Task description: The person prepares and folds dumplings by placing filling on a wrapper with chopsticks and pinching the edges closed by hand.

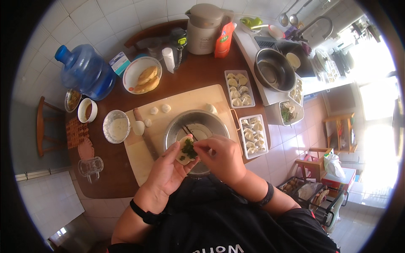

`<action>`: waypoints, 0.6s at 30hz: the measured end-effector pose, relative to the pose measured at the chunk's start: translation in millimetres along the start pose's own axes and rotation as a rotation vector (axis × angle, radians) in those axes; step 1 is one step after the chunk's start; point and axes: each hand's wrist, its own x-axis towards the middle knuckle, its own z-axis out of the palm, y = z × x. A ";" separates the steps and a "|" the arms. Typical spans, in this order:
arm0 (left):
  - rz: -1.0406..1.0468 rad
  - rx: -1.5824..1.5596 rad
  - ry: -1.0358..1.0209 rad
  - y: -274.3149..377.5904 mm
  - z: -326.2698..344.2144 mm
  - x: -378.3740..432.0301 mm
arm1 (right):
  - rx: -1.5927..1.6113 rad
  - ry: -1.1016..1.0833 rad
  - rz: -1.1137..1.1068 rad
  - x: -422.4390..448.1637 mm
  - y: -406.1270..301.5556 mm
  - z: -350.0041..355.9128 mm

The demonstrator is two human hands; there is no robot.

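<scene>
My left hand (166,170) cradles a round dumpling wrapper (183,157) on its fingers. A heap of chopped green filling (189,148) lies on the wrapper. With thumb and forefinger together, my right hand (221,158) pinches at the wrapper's right edge. Both hands are over the near part of a steel mixing bowl (172,126), where a pair of dark chopsticks (190,132) rests. The bowl stands on a wooden board (190,96). Small dough balls (166,108), a flattened dough piece (138,128) and a rolling pin (148,142) lie left of the bowl.
White trays of folded dumplings (239,90) (253,136) stand at the table's right side. A flour bowl (116,126) is left of the board. Farther back are a plate of bread-like pieces (128,74), a blue water jug (87,72) and a thermos jug (202,31). A glass mug (90,166) sits front left.
</scene>
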 end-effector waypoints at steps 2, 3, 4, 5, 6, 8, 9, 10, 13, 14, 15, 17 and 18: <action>0.001 -0.017 -0.030 2.2 -0.7 -2.7 | -0.003 0.025 -0.052 0.2 -6.7 4.8; -0.006 -0.031 -0.046 3.9 0.6 -3.7 | -0.006 0.038 -0.076 0.2 -9.8 6.5; -0.014 -0.044 -0.063 5.5 1.4 -5.0 | 0.001 0.027 -0.070 0.4 -12.4 7.3; -0.018 -0.056 -0.066 6.8 1.4 -6.6 | 0.008 0.017 -0.064 0.6 -14.9 7.8; -0.024 -0.069 -0.072 7.8 1.6 -7.6 | 0.013 0.008 -0.057 0.9 -16.9 7.9; -0.022 -0.093 -0.085 9.1 3.1 -8.7 | 0.061 0.003 -0.002 4.1 -18.5 5.4; -0.014 -0.104 -0.090 8.8 5.2 -9.0 | 0.086 0.000 0.027 5.6 -19.2 3.4; -0.007 -0.116 -0.095 8.8 6.5 -9.7 | 0.153 -0.034 0.106 7.4 -21.0 0.4; 0.006 -0.132 -0.223 10.0 6.9 -12.0 | 0.425 -0.111 0.351 12.3 -23.0 -5.7; 0.019 -0.140 -0.214 10.0 8.5 -12.5 | 0.564 -0.125 0.438 13.3 -20.5 -5.3; 0.032 -0.148 -0.203 10.0 10.8 -13.8 | 0.704 -0.141 0.525 13.9 -19.5 -5.0; 0.050 -0.175 -0.213 10.8 12.8 -14.9 | 0.812 -0.152 0.597 14.5 -20.4 -6.8; 0.054 -0.195 -0.233 11.5 13.2 -14.8 | 0.867 -0.157 0.634 14.8 -20.7 -7.4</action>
